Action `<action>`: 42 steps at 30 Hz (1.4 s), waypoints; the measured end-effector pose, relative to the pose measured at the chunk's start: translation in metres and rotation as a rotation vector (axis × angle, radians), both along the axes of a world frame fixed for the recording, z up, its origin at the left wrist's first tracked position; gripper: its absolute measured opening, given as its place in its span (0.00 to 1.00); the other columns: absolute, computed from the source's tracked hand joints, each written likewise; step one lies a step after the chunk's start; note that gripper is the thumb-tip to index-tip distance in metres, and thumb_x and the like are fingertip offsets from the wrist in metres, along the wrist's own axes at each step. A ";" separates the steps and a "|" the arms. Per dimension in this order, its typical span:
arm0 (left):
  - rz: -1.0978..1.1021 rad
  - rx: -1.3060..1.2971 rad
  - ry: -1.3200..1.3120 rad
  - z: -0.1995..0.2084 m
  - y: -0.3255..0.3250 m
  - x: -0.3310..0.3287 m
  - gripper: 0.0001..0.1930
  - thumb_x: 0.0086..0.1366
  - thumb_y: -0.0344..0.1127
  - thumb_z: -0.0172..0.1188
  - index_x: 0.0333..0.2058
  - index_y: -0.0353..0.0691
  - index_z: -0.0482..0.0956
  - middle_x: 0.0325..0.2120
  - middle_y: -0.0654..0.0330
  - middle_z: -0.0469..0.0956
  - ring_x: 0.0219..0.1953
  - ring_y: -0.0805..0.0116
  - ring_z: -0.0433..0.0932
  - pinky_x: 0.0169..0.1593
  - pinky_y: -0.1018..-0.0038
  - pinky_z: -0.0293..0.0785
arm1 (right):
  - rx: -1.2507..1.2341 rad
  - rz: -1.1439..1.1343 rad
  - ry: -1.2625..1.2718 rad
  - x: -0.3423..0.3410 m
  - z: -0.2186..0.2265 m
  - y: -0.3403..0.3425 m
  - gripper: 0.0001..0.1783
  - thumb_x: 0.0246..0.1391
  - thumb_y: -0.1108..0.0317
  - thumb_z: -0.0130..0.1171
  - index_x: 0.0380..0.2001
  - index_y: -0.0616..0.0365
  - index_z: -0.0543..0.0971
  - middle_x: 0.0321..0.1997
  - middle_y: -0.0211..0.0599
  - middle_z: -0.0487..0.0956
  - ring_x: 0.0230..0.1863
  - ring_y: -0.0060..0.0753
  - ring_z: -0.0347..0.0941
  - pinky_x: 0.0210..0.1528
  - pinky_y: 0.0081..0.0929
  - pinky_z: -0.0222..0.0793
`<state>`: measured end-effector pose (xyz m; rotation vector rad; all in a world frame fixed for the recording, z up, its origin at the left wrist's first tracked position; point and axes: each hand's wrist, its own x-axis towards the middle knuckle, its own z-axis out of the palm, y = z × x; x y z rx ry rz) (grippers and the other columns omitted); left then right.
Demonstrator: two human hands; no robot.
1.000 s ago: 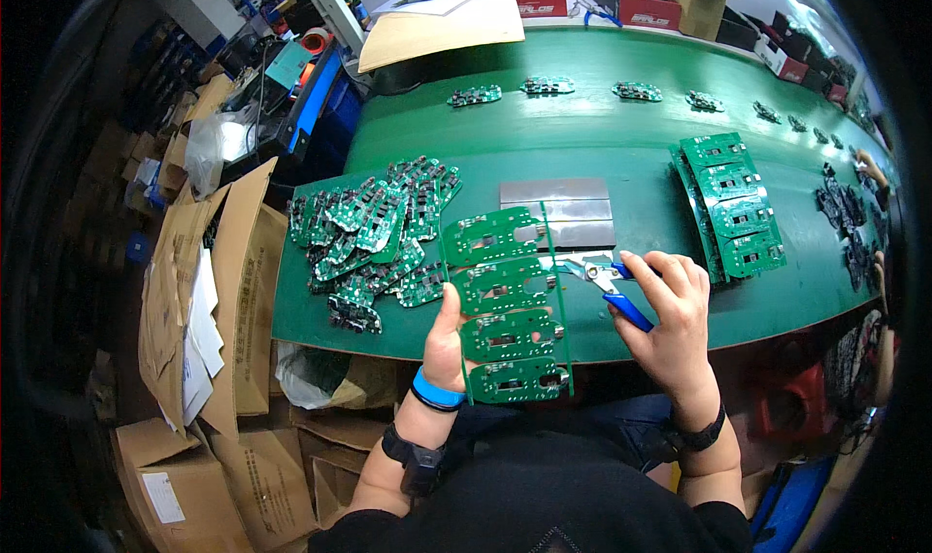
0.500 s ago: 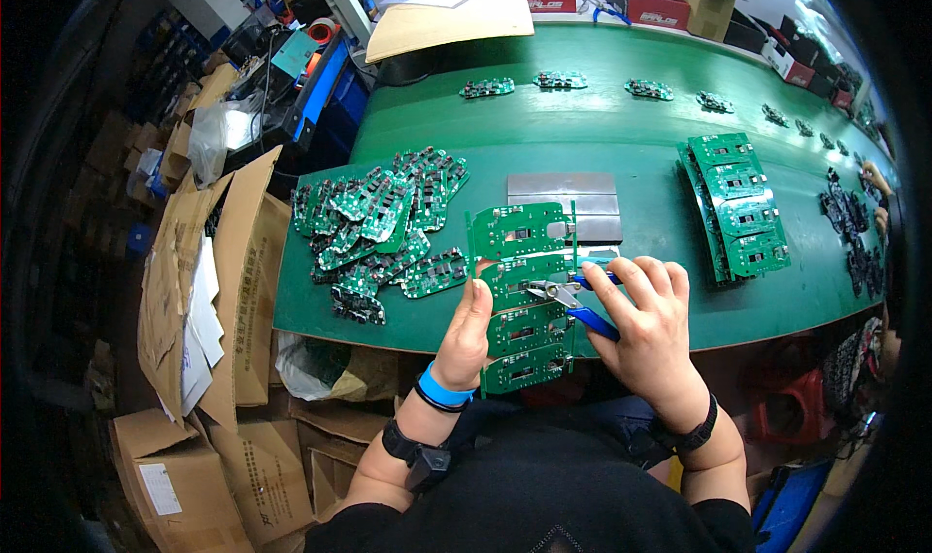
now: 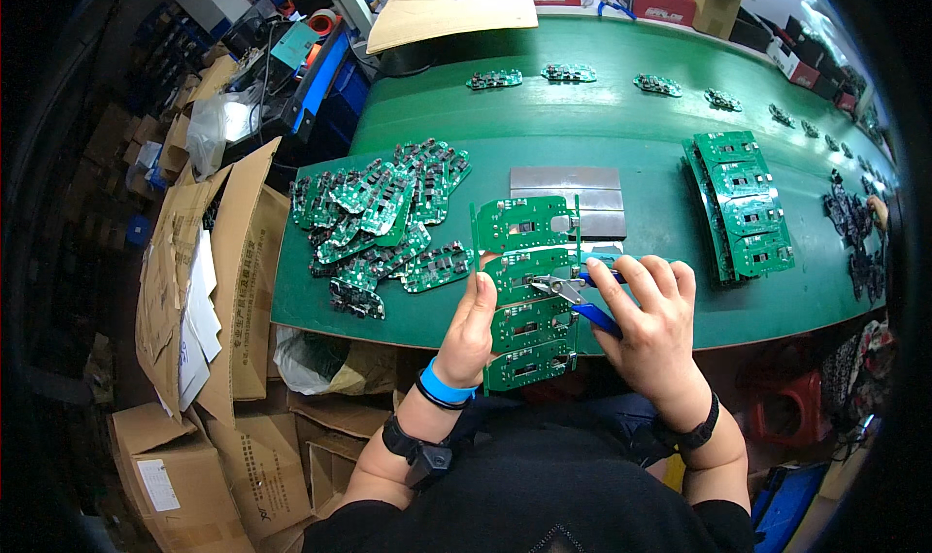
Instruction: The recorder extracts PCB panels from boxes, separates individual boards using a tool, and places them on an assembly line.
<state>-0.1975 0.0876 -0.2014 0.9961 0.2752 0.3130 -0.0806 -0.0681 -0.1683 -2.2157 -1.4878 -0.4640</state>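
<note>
My left hand (image 3: pixel 470 332) grips the left edge of a green circuit board panel (image 3: pixel 524 327), a strip of several joined boards held upright above the table's near edge. My right hand (image 3: pixel 649 328) is closed round the blue handles of a pair of cutting pliers (image 3: pixel 589 310). Their metal jaws lie over the second board from the top, near its right part. Beyond the panel, partly covered by it, lies a grey metal block (image 3: pixel 566 181). To the left is a heap of separate circuit boards (image 3: pixel 388 208) with black parts.
A stack of uncut panels (image 3: pixel 743 203) stands on the right of the green table (image 3: pixel 631 140). Single boards (image 3: pixel 570 73) lie in a row along the far side. Open cardboard boxes (image 3: pixel 248 291) crowd the left. A red stool (image 3: pixel 791 407) is below at right.
The pliers and both hands hold nearly the same pose on the panel. The whole view has shifted slightly, moving the table's things a little right.
</note>
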 end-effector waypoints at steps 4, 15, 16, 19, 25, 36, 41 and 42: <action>-0.053 -0.059 -0.029 0.001 0.002 -0.001 0.23 0.71 0.47 0.29 0.60 0.45 0.49 0.54 0.54 0.63 0.52 0.64 0.69 0.52 0.68 0.71 | -0.002 0.013 -0.002 0.003 -0.003 -0.002 0.34 0.24 0.66 0.67 0.45 0.52 0.74 0.39 0.33 0.71 0.40 0.34 0.66 0.42 0.35 0.55; -0.067 -0.053 0.040 -0.005 0.007 -0.005 0.24 0.70 0.48 0.29 0.61 0.45 0.48 0.54 0.54 0.63 0.52 0.63 0.69 0.51 0.66 0.72 | 0.099 0.027 0.004 0.006 -0.005 -0.002 0.30 0.25 0.66 0.66 0.41 0.52 0.76 0.35 0.31 0.72 0.36 0.32 0.67 0.39 0.33 0.56; -0.097 -0.182 0.028 -0.008 0.010 -0.006 0.26 0.70 0.50 0.28 0.61 0.44 0.48 0.55 0.52 0.62 0.52 0.60 0.69 0.50 0.64 0.73 | 0.112 0.013 0.008 0.007 -0.001 -0.005 0.29 0.25 0.66 0.65 0.41 0.52 0.76 0.35 0.31 0.72 0.35 0.33 0.67 0.38 0.33 0.57; -0.132 -0.501 -0.060 -0.012 0.017 -0.010 0.31 0.68 0.56 0.27 0.62 0.42 0.48 0.56 0.47 0.60 0.52 0.51 0.69 0.49 0.58 0.74 | 0.148 -0.048 0.055 0.013 -0.003 -0.012 0.29 0.25 0.68 0.65 0.41 0.54 0.76 0.34 0.32 0.72 0.35 0.35 0.67 0.39 0.34 0.57; -0.204 -0.784 -0.321 -0.032 0.021 -0.010 0.32 0.67 0.57 0.29 0.63 0.41 0.45 0.62 0.38 0.36 0.48 0.46 0.72 0.42 0.58 0.78 | 0.093 -0.086 0.082 0.013 -0.017 -0.009 0.27 0.27 0.67 0.65 0.40 0.53 0.76 0.35 0.32 0.72 0.35 0.34 0.66 0.40 0.33 0.57; -0.238 -0.862 -0.377 -0.027 0.017 -0.003 0.34 0.67 0.58 0.29 0.63 0.40 0.45 0.61 0.39 0.47 0.52 0.44 0.68 0.45 0.54 0.76 | 0.081 -0.111 0.118 0.011 -0.022 -0.010 0.28 0.28 0.68 0.65 0.42 0.53 0.76 0.38 0.35 0.72 0.40 0.37 0.67 0.44 0.34 0.56; -0.153 -0.626 -0.246 -0.016 0.020 -0.001 0.34 0.66 0.60 0.27 0.62 0.40 0.48 0.59 0.45 0.55 0.54 0.47 0.66 0.52 0.51 0.70 | 0.139 -0.092 0.123 0.016 -0.013 -0.021 0.32 0.26 0.68 0.65 0.44 0.55 0.75 0.40 0.36 0.71 0.43 0.40 0.65 0.48 0.37 0.55; -0.153 -0.627 -0.245 -0.015 0.019 -0.001 0.34 0.66 0.60 0.27 0.62 0.40 0.48 0.59 0.45 0.55 0.54 0.47 0.66 0.52 0.51 0.70 | 0.117 -0.042 0.130 0.016 -0.009 -0.022 0.32 0.25 0.68 0.65 0.44 0.54 0.75 0.40 0.36 0.71 0.43 0.40 0.65 0.48 0.37 0.55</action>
